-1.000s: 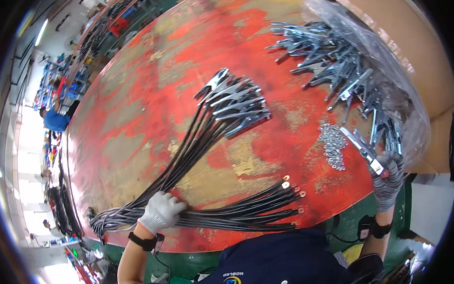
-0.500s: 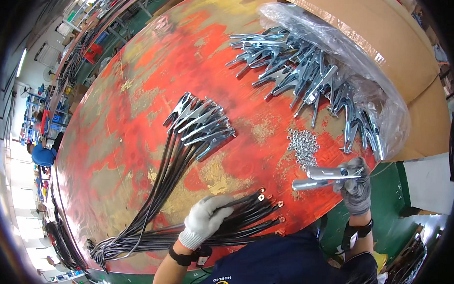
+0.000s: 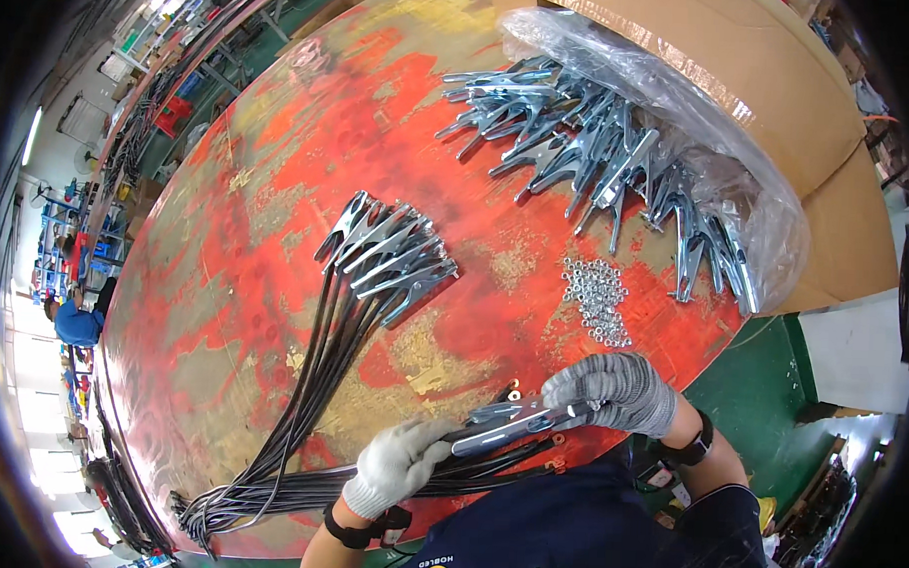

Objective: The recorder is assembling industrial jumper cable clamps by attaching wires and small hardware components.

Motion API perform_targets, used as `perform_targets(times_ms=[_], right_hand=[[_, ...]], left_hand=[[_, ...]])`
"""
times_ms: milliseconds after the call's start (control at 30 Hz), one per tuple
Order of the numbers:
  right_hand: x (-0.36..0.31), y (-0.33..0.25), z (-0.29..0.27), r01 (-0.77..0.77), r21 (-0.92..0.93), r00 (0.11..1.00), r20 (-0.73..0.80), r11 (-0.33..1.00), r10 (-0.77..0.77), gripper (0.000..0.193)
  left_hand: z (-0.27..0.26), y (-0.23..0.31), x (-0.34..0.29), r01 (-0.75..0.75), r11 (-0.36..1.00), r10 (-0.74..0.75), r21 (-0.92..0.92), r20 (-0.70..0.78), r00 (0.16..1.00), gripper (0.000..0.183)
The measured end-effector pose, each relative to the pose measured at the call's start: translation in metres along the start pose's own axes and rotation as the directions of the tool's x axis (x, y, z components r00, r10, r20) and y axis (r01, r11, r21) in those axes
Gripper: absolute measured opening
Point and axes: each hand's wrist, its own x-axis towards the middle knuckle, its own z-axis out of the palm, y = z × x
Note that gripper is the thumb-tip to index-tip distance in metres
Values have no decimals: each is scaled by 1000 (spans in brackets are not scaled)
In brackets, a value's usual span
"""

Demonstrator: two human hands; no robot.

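- Above the near edge of the tabletop [image 3: 244, 277], a metal clamp [image 3: 509, 431] is gripped at its right end by the gloved right hand [image 3: 616, 390].
- A black cable [image 3: 469, 427] is apparently pinched by the gloved left hand [image 3: 403, 462], beside the clamp's left end; exact grip is partly hidden.
- Cable bundle [image 3: 305, 399] is folded at left; clamp row [image 3: 390, 254] is seen at its upper end.
- Loose nuts [image 3: 596, 301] are heaped beyond the right hand.
- Clamp pile [image 3: 585, 138] is bordered by clear plastic [image 3: 773, 195].
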Motion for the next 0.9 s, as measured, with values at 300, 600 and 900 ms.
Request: perform_targets(times_ms=[300,600,900], right_hand=[[12,9,26,-89,-61,961,257,994,102,28],[22,29,56,-78,60,896,442,995,43,48],[15,13,38,-477,403,876,297,781,381,39]], left_hand=[[-6,2,-7,-51,998,54,-48,84,995,22],[-3,8,-3,-150,986,140,72,137,981,26],[10,-8,-10,-45,993,35,-108,-92,995,33]])
